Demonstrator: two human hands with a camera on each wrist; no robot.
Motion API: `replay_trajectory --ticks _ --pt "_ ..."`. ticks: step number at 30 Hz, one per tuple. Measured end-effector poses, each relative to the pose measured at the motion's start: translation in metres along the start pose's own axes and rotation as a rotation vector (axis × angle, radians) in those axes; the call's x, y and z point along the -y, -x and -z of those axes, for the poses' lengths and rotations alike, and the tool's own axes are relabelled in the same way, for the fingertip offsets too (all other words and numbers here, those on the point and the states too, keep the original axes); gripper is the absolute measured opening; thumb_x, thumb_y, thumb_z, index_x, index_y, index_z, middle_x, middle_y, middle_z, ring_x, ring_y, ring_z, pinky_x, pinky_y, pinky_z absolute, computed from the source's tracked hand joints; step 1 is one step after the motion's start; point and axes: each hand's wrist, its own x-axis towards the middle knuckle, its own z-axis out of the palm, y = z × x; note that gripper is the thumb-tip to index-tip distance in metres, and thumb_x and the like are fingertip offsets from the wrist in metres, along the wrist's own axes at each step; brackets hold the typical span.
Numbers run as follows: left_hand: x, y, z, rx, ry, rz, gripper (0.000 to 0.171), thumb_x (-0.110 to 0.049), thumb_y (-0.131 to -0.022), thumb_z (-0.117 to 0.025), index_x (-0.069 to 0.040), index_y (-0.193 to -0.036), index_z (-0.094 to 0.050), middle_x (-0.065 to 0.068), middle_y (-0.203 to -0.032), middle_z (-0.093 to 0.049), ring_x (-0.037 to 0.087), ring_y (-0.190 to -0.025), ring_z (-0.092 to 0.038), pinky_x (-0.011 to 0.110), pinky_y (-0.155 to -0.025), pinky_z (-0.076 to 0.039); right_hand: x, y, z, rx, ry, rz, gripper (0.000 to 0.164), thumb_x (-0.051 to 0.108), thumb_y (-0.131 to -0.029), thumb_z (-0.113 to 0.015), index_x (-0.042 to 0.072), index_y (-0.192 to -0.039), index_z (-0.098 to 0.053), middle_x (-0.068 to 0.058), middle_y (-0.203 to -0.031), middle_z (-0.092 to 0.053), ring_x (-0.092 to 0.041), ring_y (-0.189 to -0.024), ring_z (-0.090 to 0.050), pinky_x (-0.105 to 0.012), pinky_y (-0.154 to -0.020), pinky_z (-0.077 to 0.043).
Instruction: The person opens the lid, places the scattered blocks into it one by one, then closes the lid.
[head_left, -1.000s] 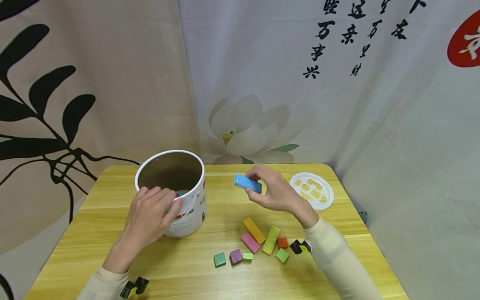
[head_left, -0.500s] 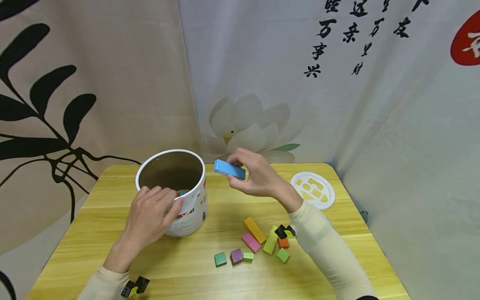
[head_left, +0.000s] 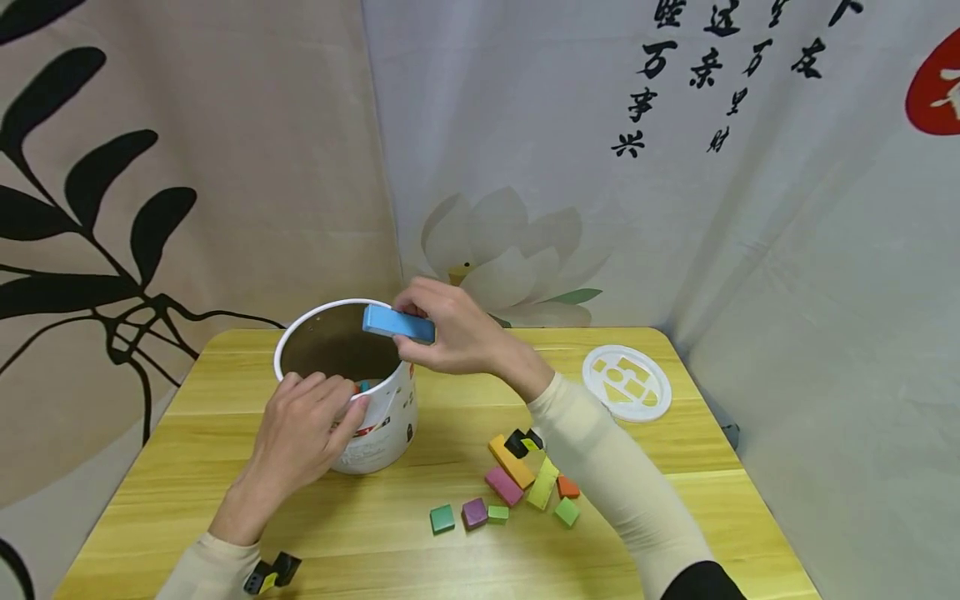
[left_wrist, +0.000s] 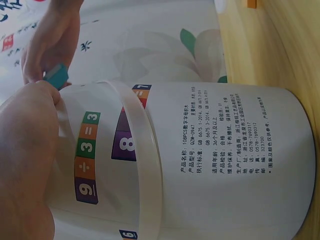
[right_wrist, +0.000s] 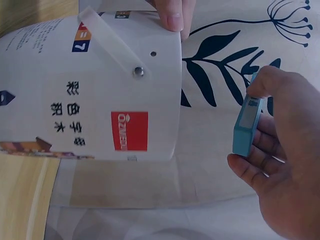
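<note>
A white bucket (head_left: 382,433) with printed sides stands on the table, its mouth uncovered. My left hand (head_left: 307,421) grips the near rim, fingers curled over it and thumb on the outside. Between thumb and fingers, my right hand (head_left: 453,329) pinches a long blue block (head_left: 397,323), its far end over the bucket's mouth. From the right wrist view, the same block (right_wrist: 247,122) sits beyond the bucket's rim with the thumb on one face and fingers on the other. Bits of teal and orange show inside the rim beside my left hand. The bucket's bottom is hidden.
Several coloured blocks lie loose right of the bucket: an orange bar (head_left: 512,463), a pink block (head_left: 504,486), a teal cube (head_left: 442,519), a purple cube (head_left: 474,513) and others. A white lid with cut-out shapes (head_left: 663,400) lies at the back right. Printed cloth (head_left: 487,167) hangs behind.
My right hand has carried the blue block leftward and slightly up, from over the table to the bucket's mouth. My left hand has stayed on the rim.
</note>
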Motion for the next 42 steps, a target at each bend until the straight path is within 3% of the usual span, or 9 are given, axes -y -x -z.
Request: replay_trajectory --ticks 11,18,23,34,42 --pt "-0.001 -0.001 0.000 -0.005 -0.002 -0.008 0.034 -0.034 -0.100 -0.049 -0.015 -0.072 -0.049 -0.005 -0.061 -0.049 0.016 -0.057 -0.040 0.035 -0.059 -0.027 0.008 -0.024 -0.026 0.188 0.129 -0.035 0.032 0.028 -0.093 -0.065 0.005 -0.116 -0.068 0.000 -0.108 -0.062 -0.009 -0.090 -0.053 -0.022 -0.080 -0.047" --pt "-0.002 -0.002 0.000 -0.009 -0.003 -0.014 0.036 -0.035 -0.101 -0.047 -0.015 -0.071 -0.046 -0.006 -0.060 -0.047 0.016 -0.056 -0.039 0.035 -0.059 -0.026 0.009 -0.034 -0.041 0.254 0.227 -0.042 0.036 0.030 -0.098 -0.064 0.005 -0.124 -0.067 -0.002 -0.114 -0.064 -0.012 -0.092 -0.057 -0.026 -0.087 -0.049" --pt "-0.002 -0.002 0.000 -0.012 -0.001 -0.018 0.036 -0.034 -0.101 -0.047 -0.015 -0.071 -0.047 -0.005 -0.061 -0.050 0.017 -0.057 -0.042 0.036 -0.059 -0.027 0.011 -0.037 -0.046 0.288 0.288 -0.052 0.044 0.032 -0.101 -0.061 0.005 -0.136 -0.062 -0.005 -0.128 -0.063 -0.017 -0.110 -0.059 -0.033 -0.099 -0.047" --pt "-0.003 -0.003 -0.001 -0.012 -0.006 -0.014 0.036 -0.034 -0.101 -0.046 -0.015 -0.071 -0.047 -0.003 -0.060 -0.052 0.018 -0.057 -0.044 0.036 -0.059 -0.028 0.011 -0.029 -0.045 0.370 0.304 -0.105 0.060 0.047 -0.105 -0.049 0.012 -0.153 -0.048 -0.007 -0.155 -0.046 -0.017 -0.142 -0.037 -0.034 -0.120 -0.027" --pt "-0.002 -0.003 0.000 -0.009 -0.009 -0.007 0.034 -0.033 -0.100 -0.049 -0.015 -0.071 -0.049 -0.003 -0.060 -0.052 0.018 -0.058 -0.045 0.037 -0.059 -0.028 0.007 -0.017 -0.044 0.422 0.300 -0.169 0.071 0.060 -0.104 -0.041 0.019 -0.162 -0.034 -0.005 -0.167 -0.026 -0.021 -0.152 -0.012 -0.049 -0.123 -0.016"
